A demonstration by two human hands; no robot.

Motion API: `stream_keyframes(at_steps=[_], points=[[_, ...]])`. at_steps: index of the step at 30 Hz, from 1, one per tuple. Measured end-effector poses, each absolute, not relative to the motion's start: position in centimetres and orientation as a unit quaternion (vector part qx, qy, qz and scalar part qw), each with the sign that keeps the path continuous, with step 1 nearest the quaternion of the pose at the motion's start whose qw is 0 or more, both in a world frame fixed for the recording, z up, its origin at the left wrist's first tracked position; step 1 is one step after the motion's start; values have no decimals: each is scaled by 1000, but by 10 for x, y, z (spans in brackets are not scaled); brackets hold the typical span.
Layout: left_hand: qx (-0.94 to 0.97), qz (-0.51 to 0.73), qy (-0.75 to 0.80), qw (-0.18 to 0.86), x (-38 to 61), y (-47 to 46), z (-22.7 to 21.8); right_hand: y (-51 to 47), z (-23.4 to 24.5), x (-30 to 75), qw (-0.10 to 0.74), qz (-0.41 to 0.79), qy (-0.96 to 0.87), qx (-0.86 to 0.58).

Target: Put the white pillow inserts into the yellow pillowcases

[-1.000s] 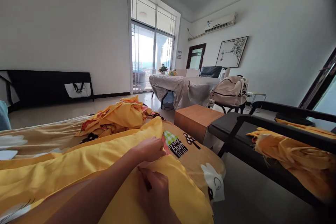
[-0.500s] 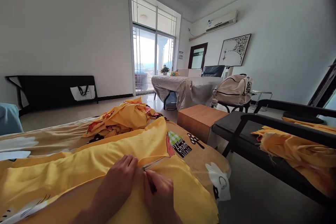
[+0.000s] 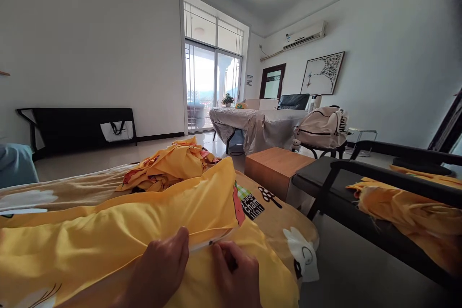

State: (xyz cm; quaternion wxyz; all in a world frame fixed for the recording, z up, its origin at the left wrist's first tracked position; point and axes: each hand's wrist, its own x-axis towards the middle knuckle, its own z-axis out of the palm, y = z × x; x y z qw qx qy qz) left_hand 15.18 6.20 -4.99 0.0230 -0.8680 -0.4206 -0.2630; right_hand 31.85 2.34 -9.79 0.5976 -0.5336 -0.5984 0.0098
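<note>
Head view: on the patterned bedding (image 3: pixel 283 216), toward its right edge, your left hand (image 3: pixel 163 261) pinches the yellow cloth (image 3: pixel 151 216) while your right hand (image 3: pixel 240 269) pinches the zipper slider (image 3: pixel 211 242), best drawn evenly with the cloth held taut and flat.

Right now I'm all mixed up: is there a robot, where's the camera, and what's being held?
No robot, just a person wearing a camera on their head, which looks forward and down. Their bare left hand grips the yellow cloth. Their bare right hand pinches at a small dark piece on a pale strip, perhaps a zip. Under the cloth lies a tan patterned cover, with a crumpled yellow bundle farther back on it.
</note>
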Motion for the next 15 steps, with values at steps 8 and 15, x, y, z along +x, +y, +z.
stream_keyframes(at_steps=[8,15], points=[[-872,-268,-404,62,149,58,-53,28,-107,343,615,14,-572,-543],[-880,-266,-388,69,153,54,-47,28,-106,349,606,11,-564,-561]])
